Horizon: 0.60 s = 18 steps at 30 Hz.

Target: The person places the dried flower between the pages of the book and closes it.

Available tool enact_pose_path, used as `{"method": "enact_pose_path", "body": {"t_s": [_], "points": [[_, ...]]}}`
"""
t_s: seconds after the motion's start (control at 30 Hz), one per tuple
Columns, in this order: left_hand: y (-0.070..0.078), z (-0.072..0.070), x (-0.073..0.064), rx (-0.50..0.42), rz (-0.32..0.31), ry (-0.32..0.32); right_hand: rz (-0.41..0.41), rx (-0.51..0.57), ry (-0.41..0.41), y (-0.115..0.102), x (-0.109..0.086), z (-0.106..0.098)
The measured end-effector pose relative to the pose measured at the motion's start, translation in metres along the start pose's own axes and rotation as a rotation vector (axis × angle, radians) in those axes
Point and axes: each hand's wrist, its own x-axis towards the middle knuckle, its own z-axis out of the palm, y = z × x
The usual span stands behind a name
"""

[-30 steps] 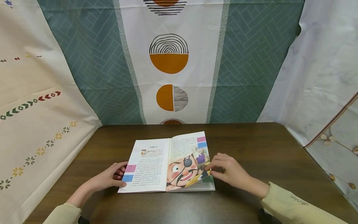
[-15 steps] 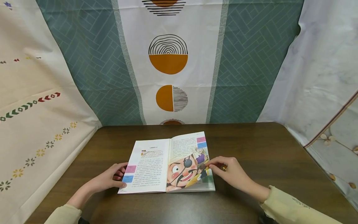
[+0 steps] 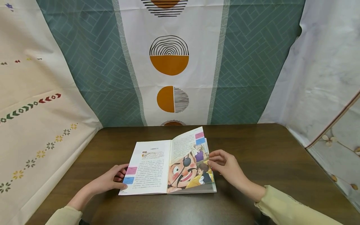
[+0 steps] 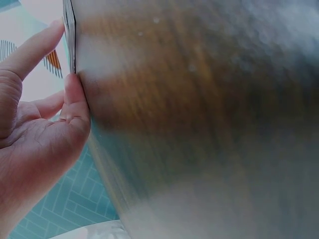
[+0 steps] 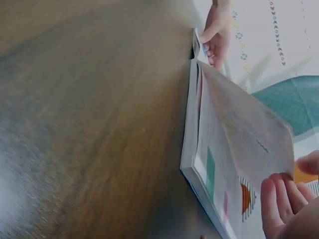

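Note:
An open picture book (image 3: 150,170) lies on the brown table, with print on its left page and a cartoon face with an eye patch on the right. My left hand (image 3: 108,179) holds the book's lower left edge, thumb on top and the other fingers curled beside the edge. At the right side, my right hand (image 3: 229,167) pinches the outer edge of a page (image 3: 182,145), which bends upward at its far corner. The right wrist view shows this page (image 5: 249,117) tilted above the page stack (image 5: 190,129), fingertips at its edge.
The dark wooden table (image 3: 267,150) extends around the book. A green and white patterned cloth (image 3: 247,78) hangs behind it. Pale printed cloths drape at the left (image 3: 36,131) and right (image 3: 323,93) sides.
My right hand has shifted its hold on the page edge, and the page's far right corner has risen off the pages below. The left hand has stayed put.

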Motion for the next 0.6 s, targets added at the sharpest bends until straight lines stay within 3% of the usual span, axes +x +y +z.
{"method": "enact_pose_path", "body": {"t_s": [0.23, 0.6], "points": [[-0.001, -0.001, 0.001, -0.003, -0.013, 0.002, -0.175, -0.077, 0.004, -0.001, 0.006, 0.001], [-0.002, -0.001, 0.001, 0.006, -0.023, 0.006, -0.336, -0.089, -0.036, -0.023, 0.029, 0.009]]}}
